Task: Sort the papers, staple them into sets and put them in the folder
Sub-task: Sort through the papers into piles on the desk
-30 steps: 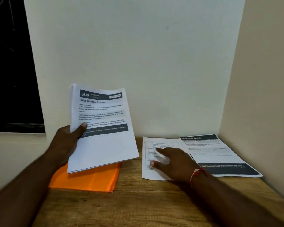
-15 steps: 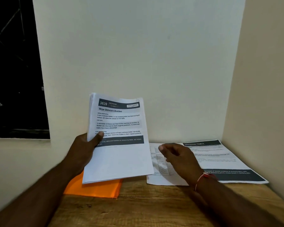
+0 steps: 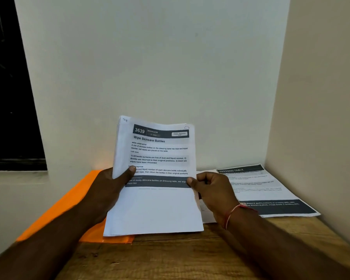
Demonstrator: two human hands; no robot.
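Papers in a stack are held up in front of the wall, tilted so the printed top page faces the camera. That page carries a dark header with the number 3639 and the title "Wipe Skincare Bottles". The stack's lower edge hangs over the near right part of the folder; whether it touches the folder cannot be told.

The left hand grips the stack's left edge, its thumb lying across the front of the top page and its fingers hidden behind the sheets. The right hand pinches the right edge, its thumb tip pressed on the dark band of print and its other fingers curled behind. A red thread circles the right wrist.

The orange folder lies flat on the left side of the wooden table, partly covered by the stack and the left arm. To the right, a loose sheet headed "DRESSING TABLE" lies flat near the corner where the two walls meet. Another sheet lies just beside it on the left, mostly hidden behind the right hand and the stack; whether the two overlap cannot be told.

A pale wall rises behind the table, and a dark window fills the far left.
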